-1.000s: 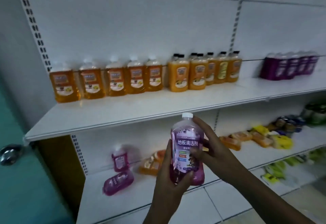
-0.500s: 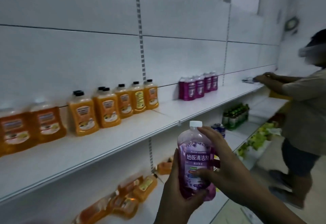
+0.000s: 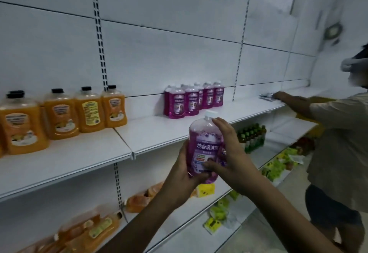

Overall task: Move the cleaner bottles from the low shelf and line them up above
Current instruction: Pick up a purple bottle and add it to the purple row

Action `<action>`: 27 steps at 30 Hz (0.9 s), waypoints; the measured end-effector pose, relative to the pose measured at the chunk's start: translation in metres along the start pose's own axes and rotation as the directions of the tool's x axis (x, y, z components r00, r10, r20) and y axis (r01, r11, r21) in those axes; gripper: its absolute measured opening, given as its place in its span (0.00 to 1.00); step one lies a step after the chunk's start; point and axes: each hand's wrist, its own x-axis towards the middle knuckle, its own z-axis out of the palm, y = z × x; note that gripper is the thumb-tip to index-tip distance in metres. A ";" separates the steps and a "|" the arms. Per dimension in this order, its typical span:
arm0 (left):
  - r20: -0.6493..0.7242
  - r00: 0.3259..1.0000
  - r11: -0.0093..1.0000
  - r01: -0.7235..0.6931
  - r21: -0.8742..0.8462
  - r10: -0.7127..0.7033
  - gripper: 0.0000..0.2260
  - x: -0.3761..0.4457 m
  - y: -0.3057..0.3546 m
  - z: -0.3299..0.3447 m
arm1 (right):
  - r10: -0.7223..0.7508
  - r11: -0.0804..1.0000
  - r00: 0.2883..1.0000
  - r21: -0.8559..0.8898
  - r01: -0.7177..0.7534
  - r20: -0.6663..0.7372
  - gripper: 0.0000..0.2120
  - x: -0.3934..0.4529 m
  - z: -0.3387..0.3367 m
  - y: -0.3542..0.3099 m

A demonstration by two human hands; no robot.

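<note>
A white shelving unit (image 3: 179, 57) filled the view, its upper shelf (image 3: 151, 131) running from the left edge toward the far right. At the right a second person (image 3: 338, 153) in a pale shirt reached one arm onto that same shelf. On the left of the upper shelf stood a row of orange bottles (image 3: 59, 115) with black caps, upright and side by side. Farther along, well apart from them, a cluster of purple bottles (image 3: 193, 99) stood against the back panel. On the lower shelf (image 3: 179, 223) lay orange bottles on their sides (image 3: 93, 231), with green and yellow packets (image 3: 219, 211) farther right.

The purple cleaner bottle (image 3: 203, 145), white-capped and nearly upright, was held in front of the upper shelf's edge, above the lower shelf and touching neither. The left hand (image 3: 185, 175) was wrapped round its base and lower side. The right hand (image 3: 233, 153) grasped its right side, fingers across the label and one fingertip near the cap.
</note>
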 end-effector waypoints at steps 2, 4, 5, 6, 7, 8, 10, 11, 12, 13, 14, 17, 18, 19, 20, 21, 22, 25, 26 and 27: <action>0.008 1.000 1.000 0.012 0.029 -0.012 0.38 0.033 -0.014 0.009 | 0.006 1.000 1.000 0.009 -0.006 0.004 0.47 0.019 -0.006 0.032; 0.016 0.999 0.999 0.028 0.033 -0.029 0.34 0.068 -0.030 0.021 | 0.003 1.000 1.000 0.002 -0.003 0.008 0.47 0.040 -0.016 0.068; 0.022 0.999 0.999 0.024 0.039 -0.025 0.33 0.087 -0.039 0.028 | -0.009 1.000 1.000 -0.010 0.009 0.012 0.47 0.052 -0.020 0.086; 0.022 0.999 0.999 0.022 0.047 -0.023 0.32 0.105 -0.047 0.034 | -0.024 0.999 1.000 -0.030 0.025 0.016 0.47 0.064 -0.025 0.104; 0.022 1.000 0.998 0.019 0.067 -0.020 0.33 0.122 -0.055 0.039 | -0.040 0.998 0.999 -0.049 0.041 0.018 0.47 0.076 -0.030 0.119; 0.018 1.000 0.996 0.009 0.090 -0.011 0.34 0.142 -0.064 0.044 | -0.059 0.996 0.998 -0.061 0.059 0.013 0.47 0.089 -0.034 0.136; 0.012 1.000 0.991 -0.020 0.133 0.018 0.36 0.184 -0.079 0.054 | -0.089 0.994 0.996 -0.063 0.088 -0.011 0.47 0.117 -0.043 0.168; 0.007 1.000 0.986 -0.028 0.164 0.027 0.36 0.207 -0.085 0.057 | -0.087 0.994 0.996 -0.066 0.086 -0.018 0.47 0.133 -0.048 0.183; 0.007 0.999 0.980 -0.034 0.196 0.033 0.37 0.226 -0.088 0.059 | -0.085 0.994 0.996 -0.075 0.083 -0.022 0.46 0.147 -0.052 0.195; 0.004 0.999 0.972 -0.032 0.232 0.032 0.37 0.246 -0.092 0.063 | -0.092 0.993 0.995 -0.083 0.090 -0.025 0.46 0.163 -0.057 0.210; -0.002 0.999 0.962 -0.033 0.272 0.035 0.38 0.265 -0.096 0.066 | -0.104 0.991 0.994 -0.086 0.101 -0.032 0.45 0.177 -0.060 0.225; -0.063 0.998 0.910 0.014 0.414 0.013 0.38 0.313 -0.113 0.072 | -0.129 0.988 0.991 -0.093 0.125 -0.036 0.44 0.215 -0.063 0.267; -0.099 0.995 0.887 0.062 0.457 -0.018 0.37 0.325 -0.120 0.074 | -0.132 0.987 0.991 -0.091 0.129 -0.023 0.44 0.224 -0.061 0.282; -0.130 0.990 0.862 0.111 0.495 -0.053 0.36 0.335 -0.128 0.076 | -0.138 0.987 0.990 -0.085 0.137 -0.009 0.45 0.231 -0.058 0.298; -0.154 0.984 0.828 0.159 0.538 -0.088 0.34 0.342 -0.135 0.078 | -0.153 0.985 0.988 -0.076 0.153 0.010 0.45 0.237 -0.055 0.312; -0.177 0.977 0.783 0.202 0.588 -0.119 0.33 0.349 -0.143 0.080 | -0.169 0.983 0.985 -0.070 0.171 0.031 0.45 0.243 -0.051 0.325; -0.200 0.971 0.730 0.230 0.644 -0.129 0.32 0.354 -0.149 0.081 | -0.193 0.978 0.980 -0.068 0.196 0.049 0.44 0.250 -0.048 0.337; -0.291 0.947 0.590 0.312 0.744 -0.133 0.30 0.371 -0.164 0.078 | -0.276 0.960 0.955 -0.027 0.280 0.113 0.44 0.278 -0.040 0.365; -0.301 0.945 0.543 0.321 0.776 -0.129 0.31 0.375 -0.167 0.074 | -0.298 0.952 0.946 -0.025 0.304 0.129 0.43 0.289 -0.038 0.372; -0.308 0.942 0.483 0.332 0.810 -0.131 0.33 0.379 -0.168 0.071 | -0.310 0.949 0.941 -0.025 0.316 0.135 0.43 0.300 -0.034 0.380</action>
